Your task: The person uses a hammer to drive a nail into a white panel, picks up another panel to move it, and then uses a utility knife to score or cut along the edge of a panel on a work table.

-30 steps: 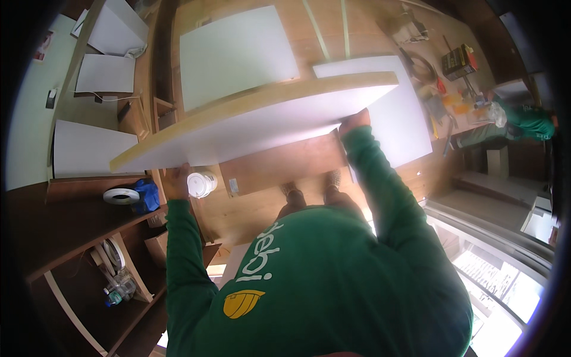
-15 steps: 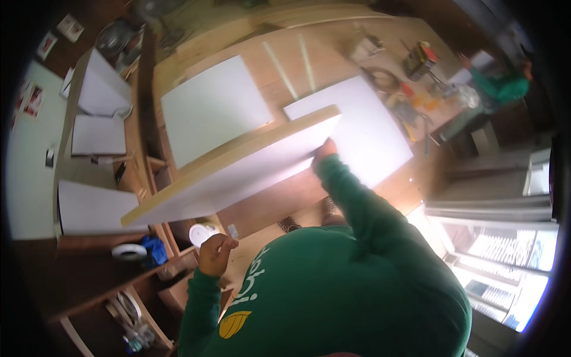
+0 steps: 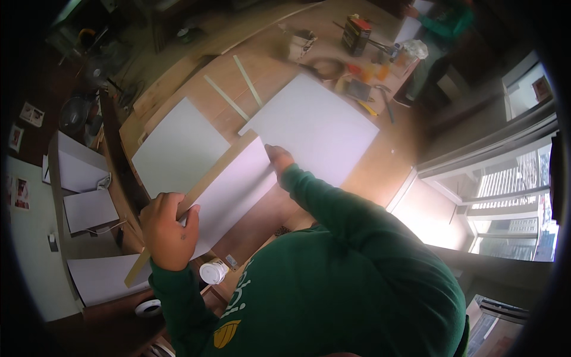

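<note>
A long white-faced board (image 3: pixel 238 184) with a bare tan edge stands tilted on its side in front of me. My left hand (image 3: pixel 169 229) is closed over its upper edge near the left end, thumb on the white face. At the far right end my right hand (image 3: pixel 279 157) grips the same board, its fingers partly hidden. Behind it, a white panel (image 3: pixel 178 146) lies flat on the wooden worktable (image 3: pixel 357 169). A larger white panel (image 3: pixel 315 122) lies to its right, beyond my right hand.
Two pale strips (image 3: pixel 247 80) lie at the table's far side. Tools and a rectangular can (image 3: pixel 355 35) stand at the far right, near another person in a green sleeve (image 3: pixel 446 24). A white tub (image 3: pixel 213 272) is below the board. Shelving with white panels (image 3: pixel 89 211) runs along the left.
My left hand has risen from beside my body and taken hold of the board's upper edge. The view has turned, and the board now slants more steeply. My right hand keeps its hold.
</note>
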The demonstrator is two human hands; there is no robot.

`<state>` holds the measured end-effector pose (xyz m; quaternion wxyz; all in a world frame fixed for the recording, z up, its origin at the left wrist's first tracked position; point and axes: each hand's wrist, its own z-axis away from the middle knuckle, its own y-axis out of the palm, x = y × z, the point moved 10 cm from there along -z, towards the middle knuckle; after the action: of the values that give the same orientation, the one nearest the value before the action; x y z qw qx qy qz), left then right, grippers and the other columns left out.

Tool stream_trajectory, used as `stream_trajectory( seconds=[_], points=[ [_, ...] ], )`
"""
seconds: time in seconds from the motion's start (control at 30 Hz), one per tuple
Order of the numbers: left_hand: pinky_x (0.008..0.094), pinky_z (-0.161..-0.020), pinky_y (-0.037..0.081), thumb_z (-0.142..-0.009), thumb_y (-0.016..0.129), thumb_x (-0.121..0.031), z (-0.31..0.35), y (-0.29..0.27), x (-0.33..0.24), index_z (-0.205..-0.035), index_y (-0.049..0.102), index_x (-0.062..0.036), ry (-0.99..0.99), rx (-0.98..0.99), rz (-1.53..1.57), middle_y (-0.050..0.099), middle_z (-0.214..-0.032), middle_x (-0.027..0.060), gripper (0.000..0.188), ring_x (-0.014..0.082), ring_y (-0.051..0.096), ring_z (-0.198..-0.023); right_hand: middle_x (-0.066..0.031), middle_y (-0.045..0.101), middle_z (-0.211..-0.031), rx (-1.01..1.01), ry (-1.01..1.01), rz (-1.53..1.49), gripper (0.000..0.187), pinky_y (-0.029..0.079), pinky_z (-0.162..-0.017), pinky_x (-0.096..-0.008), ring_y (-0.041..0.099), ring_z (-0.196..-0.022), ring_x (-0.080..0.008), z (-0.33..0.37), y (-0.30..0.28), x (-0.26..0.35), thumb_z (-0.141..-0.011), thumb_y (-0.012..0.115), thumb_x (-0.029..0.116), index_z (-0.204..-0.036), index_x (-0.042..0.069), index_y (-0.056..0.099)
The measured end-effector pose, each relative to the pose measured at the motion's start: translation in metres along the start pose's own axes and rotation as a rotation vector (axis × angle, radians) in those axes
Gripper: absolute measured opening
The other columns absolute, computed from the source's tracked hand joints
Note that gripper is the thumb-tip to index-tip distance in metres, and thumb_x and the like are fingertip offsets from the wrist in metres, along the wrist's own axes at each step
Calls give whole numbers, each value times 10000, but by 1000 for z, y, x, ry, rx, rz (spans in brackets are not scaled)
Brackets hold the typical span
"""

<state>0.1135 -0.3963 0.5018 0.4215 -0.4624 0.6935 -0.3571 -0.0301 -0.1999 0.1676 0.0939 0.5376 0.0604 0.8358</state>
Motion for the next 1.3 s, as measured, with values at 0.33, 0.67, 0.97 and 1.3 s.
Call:
stream_trajectory(
  seconds=[0.33,0.67,0.97,1.3],
  points=[
    [430,-667,424,-636,783,-96,-22,25,5,-827,536,-37,-146,178,50,553,-786,140,318,360,550,-740,-94,659,-717,-327,326,157,452,497,-565,-344,606,-649,-187,-41,-271,-101,-895,666,446,-887,-5,686],
    [451,-757,426,-616,796,-61,-23,34,19,-850,566,-45,-510,205,-136,584,-836,124,328,351,557,-824,-108,674,-693,-372,-9,521,116,537,-597,-340,646,-553,-194,-153,-438,-45,-824,677,170,-836,57,656],
    [465,-773,428,-562,814,-25,-58,51,4,-834,563,-43,-534,281,-368,583,-868,132,370,364,552,-866,-222,669,-1042,-253,-60,1381,465,520,-853,-404,670,-916,-291,-293,-490,44,-874,656,391,-1134,10,592],
    [385,-754,485,-643,824,-59,-55,47,36,-887,605,-28,-599,331,-373,602,-849,113,330,290,585,-796,-138,579,-1280,-73,173,1711,569,474,-976,-504,566,-1183,-366,-373,-536,11,-820,640,482,-1279,162,539]
  ],
)
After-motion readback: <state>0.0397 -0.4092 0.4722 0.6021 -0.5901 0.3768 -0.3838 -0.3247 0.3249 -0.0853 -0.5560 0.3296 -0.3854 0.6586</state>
